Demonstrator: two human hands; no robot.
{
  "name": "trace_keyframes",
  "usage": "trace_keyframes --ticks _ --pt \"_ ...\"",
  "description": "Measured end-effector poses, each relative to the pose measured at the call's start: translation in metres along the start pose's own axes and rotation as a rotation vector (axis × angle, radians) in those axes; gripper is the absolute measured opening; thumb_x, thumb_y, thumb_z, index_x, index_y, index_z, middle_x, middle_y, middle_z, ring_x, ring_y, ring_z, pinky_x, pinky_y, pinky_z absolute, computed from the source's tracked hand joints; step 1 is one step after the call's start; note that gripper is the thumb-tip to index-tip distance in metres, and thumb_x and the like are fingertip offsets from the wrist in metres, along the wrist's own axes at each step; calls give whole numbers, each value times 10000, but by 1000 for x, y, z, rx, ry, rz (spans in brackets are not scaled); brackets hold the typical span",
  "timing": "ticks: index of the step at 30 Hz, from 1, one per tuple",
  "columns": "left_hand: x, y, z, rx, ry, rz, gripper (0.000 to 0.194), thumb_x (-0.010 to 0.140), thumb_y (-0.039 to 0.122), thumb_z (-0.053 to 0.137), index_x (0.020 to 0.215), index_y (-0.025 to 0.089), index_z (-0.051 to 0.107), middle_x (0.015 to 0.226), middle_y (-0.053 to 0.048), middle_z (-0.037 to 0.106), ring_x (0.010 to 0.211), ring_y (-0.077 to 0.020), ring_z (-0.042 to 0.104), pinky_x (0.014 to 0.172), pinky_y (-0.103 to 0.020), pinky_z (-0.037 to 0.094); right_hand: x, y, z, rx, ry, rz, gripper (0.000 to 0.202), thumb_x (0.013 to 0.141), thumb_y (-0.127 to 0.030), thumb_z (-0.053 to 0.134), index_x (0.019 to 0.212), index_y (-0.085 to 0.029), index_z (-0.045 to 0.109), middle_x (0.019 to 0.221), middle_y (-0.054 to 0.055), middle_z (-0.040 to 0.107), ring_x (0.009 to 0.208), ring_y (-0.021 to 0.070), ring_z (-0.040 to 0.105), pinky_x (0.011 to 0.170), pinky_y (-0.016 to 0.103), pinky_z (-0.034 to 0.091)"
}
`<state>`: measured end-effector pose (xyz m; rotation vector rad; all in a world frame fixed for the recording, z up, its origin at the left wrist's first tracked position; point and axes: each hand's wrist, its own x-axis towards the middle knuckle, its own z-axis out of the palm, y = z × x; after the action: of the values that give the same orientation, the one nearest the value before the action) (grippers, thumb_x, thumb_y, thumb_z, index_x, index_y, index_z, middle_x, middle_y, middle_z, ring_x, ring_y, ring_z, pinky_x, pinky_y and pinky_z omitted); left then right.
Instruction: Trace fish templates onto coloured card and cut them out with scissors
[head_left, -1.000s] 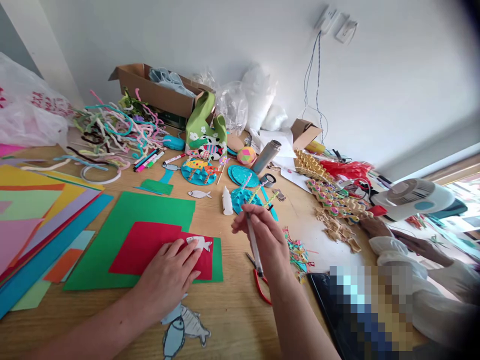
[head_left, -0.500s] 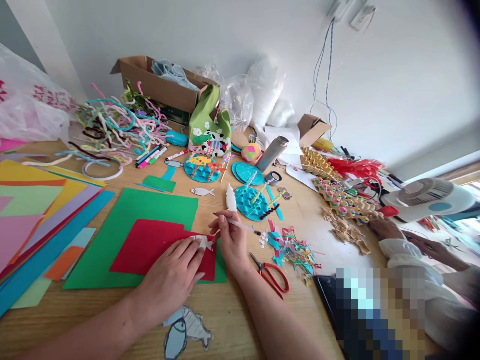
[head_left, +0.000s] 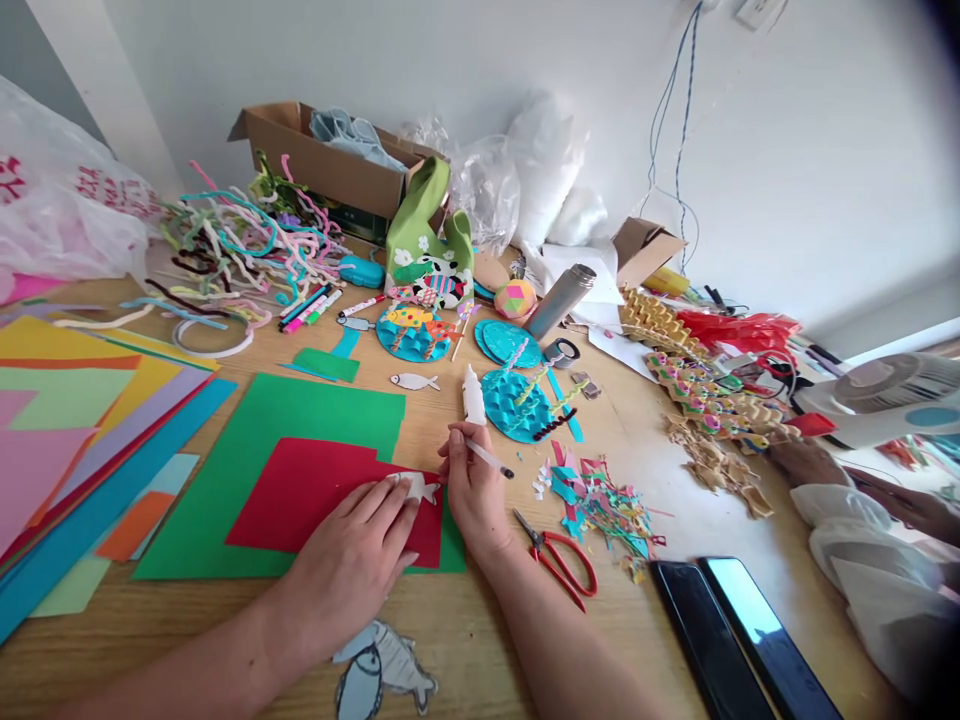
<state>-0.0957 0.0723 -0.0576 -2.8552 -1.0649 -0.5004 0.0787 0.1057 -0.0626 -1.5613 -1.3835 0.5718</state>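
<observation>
My left hand (head_left: 365, 537) lies spread on a white paper fish (head_left: 424, 487), pressing it onto a red sheet (head_left: 289, 490). Only the fish's tail end shows past the fingers. Under the red sheet is a larger green sheet (head_left: 247, 430). At the right edge of the red sheet, my right hand (head_left: 478, 500) grips a pen (head_left: 491, 457) with a clear barrel, its dark end pointing right. A white glue bottle (head_left: 473, 398) is just beyond that hand. Red-handled scissors (head_left: 559, 562) lie to its right. Cut-out paper fish (head_left: 394, 660) rest near the front edge.
Coloured paper sheets (head_left: 112, 440) fill the left. Behind are pipe cleaners (head_left: 240, 240), a cardboard box (head_left: 322, 160), blue discs (head_left: 517, 400) and a metal flask (head_left: 562, 300). Paper scraps (head_left: 604, 505) and two phones (head_left: 697, 620) lie right, near another person's hands (head_left: 810, 462) and a fan (head_left: 885, 395).
The view has shifted slightly, so most things appear a little further right. My right hand and the pen have changed angle slightly; my left hand stays on the fish.
</observation>
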Motion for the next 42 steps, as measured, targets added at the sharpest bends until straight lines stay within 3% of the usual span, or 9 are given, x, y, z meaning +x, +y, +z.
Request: trace_keyframes --ticks 13,18,21,30,36,42 --pt "-2 1 -1 -21 -4 -21 424 959 399 408 1240 152 608 1315 -119 605 1241 -262 519 1054 -427 382 2 1 1 127 20 37 291 972 -452 396 983 -203 547 737 2 577 570 121 532 502 220 424" --pt "-3 2 0 -24 7 -34 422 956 394 417 1241 146 606 1323 -130 597 1232 -274 520 1040 -440 382 4 -4 0 200 28 -23 313 953 -457 456 934 -193 622 709 6 566 580 125 532 513 230 425" --pt "-2 3 -2 -20 16 -45 423 953 387 423 1241 138 607 1332 -132 590 1214 -276 535 1020 -431 398 6 -8 1 192 -20 -44 296 921 -442 523 848 -187 654 726 23 600 610 136 558 525 237 432" --pt "-2 4 -4 24 1 -21 481 949 418 423 1262 89 584 1309 -158 602 1210 -294 552 1010 -427 402 3 -13 9 399 -216 140 241 789 -397 703 789 -186 586 588 -41 539 485 102 487 443 210 388" --pt "-1 5 -4 24 -24 -21 510 942 440 438 1272 75 572 1317 -164 593 1205 -292 562 1013 -422 400 2 -16 11 365 -284 57 261 905 -411 558 787 -179 577 630 -28 551 526 99 503 497 209 420" --pt "-2 6 -4 26 -43 -37 504 948 446 425 1278 94 571 1329 -149 587 1221 -283 550 1025 -432 394 3 -13 14 259 -281 3 224 923 -357 540 788 -179 567 641 -27 555 549 98 504 515 202 403"
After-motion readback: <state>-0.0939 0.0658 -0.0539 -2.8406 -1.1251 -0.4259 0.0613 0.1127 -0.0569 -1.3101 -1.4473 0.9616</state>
